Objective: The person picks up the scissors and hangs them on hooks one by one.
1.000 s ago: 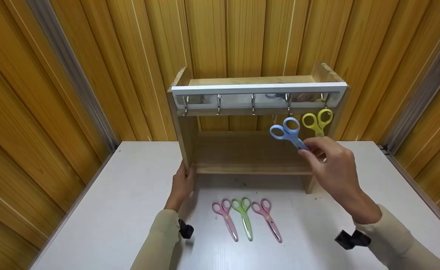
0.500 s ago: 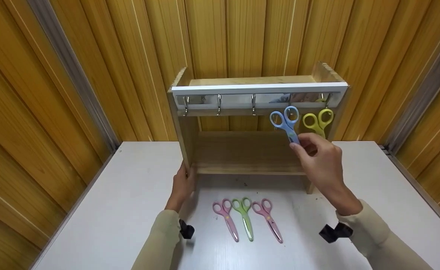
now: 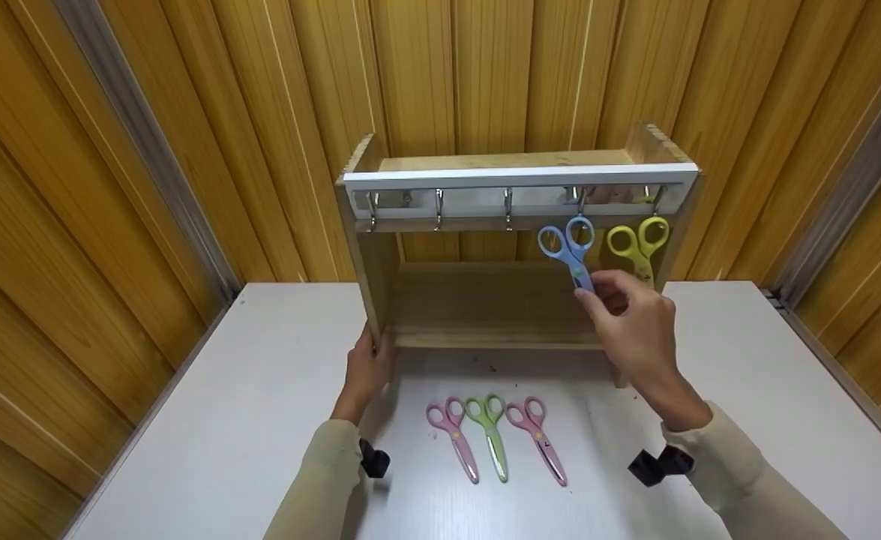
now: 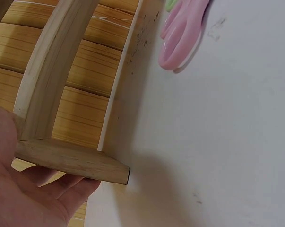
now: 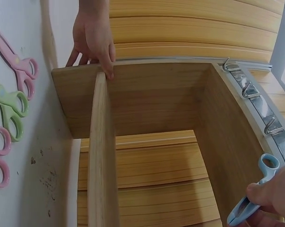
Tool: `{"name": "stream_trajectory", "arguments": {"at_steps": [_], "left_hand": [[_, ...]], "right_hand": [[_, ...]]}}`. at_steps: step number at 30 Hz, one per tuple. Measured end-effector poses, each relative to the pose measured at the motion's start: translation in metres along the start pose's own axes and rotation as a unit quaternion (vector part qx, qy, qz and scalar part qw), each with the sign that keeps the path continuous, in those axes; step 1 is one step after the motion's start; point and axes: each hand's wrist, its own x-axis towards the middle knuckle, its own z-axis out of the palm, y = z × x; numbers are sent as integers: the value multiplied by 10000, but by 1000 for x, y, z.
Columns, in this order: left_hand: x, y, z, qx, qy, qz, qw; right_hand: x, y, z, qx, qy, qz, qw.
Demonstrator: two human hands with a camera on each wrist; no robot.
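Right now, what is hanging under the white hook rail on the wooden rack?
Under the white hook rail hang yellow scissors on the far-right hook and blue scissors beside them, pinched by the right hand. Three hooks stand bare. That hand covers both blade tips.

Blue scissors' (image 3: 569, 250) blades behind fingers (image 3: 597, 289)
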Motion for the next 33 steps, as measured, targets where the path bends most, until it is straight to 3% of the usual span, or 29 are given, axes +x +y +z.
{"name": "stream_trajectory", "arguments": {"at_steps": [12,21,33], "left_hand": [[0,1,1,82,-10,-135,9999],[0,1,-1,80,-12,-63,9999],[1,1,-1,-183,-118,-167,9996]], "right_hand": [[-2,3,5,-47,-72,72,9999],[-2,9,9,98,-210,82,9997],[-3,15,14,200,-336,122,9992]]}}
